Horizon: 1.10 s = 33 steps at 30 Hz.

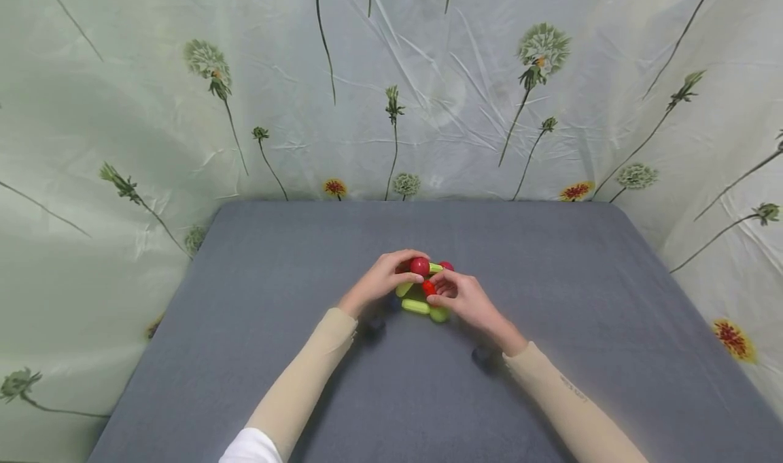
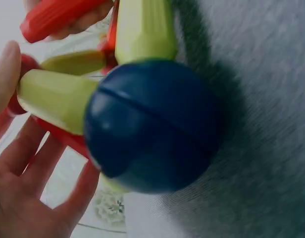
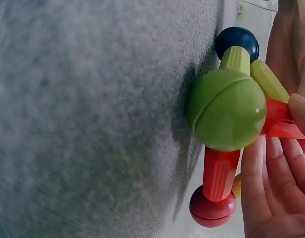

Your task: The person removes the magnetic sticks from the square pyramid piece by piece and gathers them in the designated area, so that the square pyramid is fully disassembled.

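Ball-and-rod building toy pieces stand joined on the grey surface. My left hand [image 1: 387, 276] holds the red ball [image 1: 419, 266] on top between thumb and fingers. My right hand [image 1: 467, 301] pinches a red rod [image 1: 429, 287] with thumb and fingertips; in the right wrist view that rod's lower end is at the green ball [image 3: 227, 110], but I cannot tell whether it touches. A yellow-green rod [image 1: 416, 306] runs between the green ball and a blue ball [image 2: 152, 126]. Another red rod [image 3: 221, 173] joins the green ball to a lower red ball [image 3: 213, 206].
The toy stands on a wide grey padded table [image 1: 550, 381]. Behind and beside it hangs a pale curtain [image 1: 453, 109] printed with dandelions and flowers. A dark blurred shape shows under each wrist.
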### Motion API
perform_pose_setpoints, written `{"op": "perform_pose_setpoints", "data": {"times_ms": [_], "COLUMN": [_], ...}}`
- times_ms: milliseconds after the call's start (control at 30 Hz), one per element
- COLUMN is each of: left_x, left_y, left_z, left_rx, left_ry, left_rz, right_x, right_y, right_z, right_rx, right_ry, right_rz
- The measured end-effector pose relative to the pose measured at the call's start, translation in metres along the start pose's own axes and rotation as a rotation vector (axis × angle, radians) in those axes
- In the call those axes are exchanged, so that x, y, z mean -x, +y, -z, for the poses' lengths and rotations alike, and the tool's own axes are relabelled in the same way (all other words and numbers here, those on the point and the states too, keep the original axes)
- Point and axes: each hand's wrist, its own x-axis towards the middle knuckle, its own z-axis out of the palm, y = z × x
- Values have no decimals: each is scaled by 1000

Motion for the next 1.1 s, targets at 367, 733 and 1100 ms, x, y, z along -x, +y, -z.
{"op": "perform_pose_setpoints", "data": {"times_ms": [367,733,1100], "left_x": [-3,1,-2], "left_y": [2,1,1], "left_z": [12,5,6], "left_rx": [235,-79,-106], "left_ry": [-169,69,148], "left_rz": [24,-3,-32], "right_x": [-9,-15,-8], "right_y": [7,6,3], "right_z": [9,-3,-6], "right_rx": [36,24,-46], "right_ry": [176,148,138], "right_rz": [35,-10,-48]}}
